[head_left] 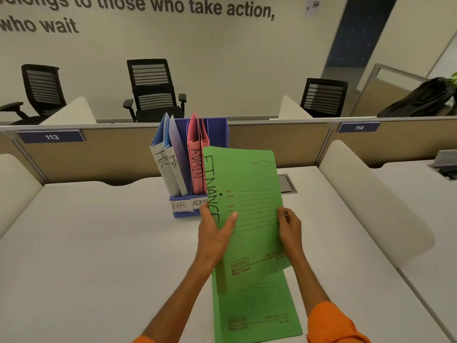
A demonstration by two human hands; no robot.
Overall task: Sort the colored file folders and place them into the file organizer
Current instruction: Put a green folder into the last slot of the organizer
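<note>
A green folder [249, 184] marked FINANCE is held upright above the desk, in front of the organizer's right side. My left hand [214, 231] grips its spine edge, thumb across the front. My right hand [289, 226] pinches its right edge. A second green folder [257, 308] lies flat on the desk beneath it. The blue file organizer [217, 131] stands behind, with front labels HR and ADMIN. Two blue folders [164, 154] marked HR lean in its left slot, and pink folders [196, 154] marked ADMIN stand in the middle one. The right slot is hidden by the held folder.
The white desk [99, 243] runs to a low tan partition [111, 149] behind the organizer. A grey cable hatch [286, 183] sits right of the organizer. White dividers flank the desk on both sides. Black office chairs [153, 90] stand beyond the partition.
</note>
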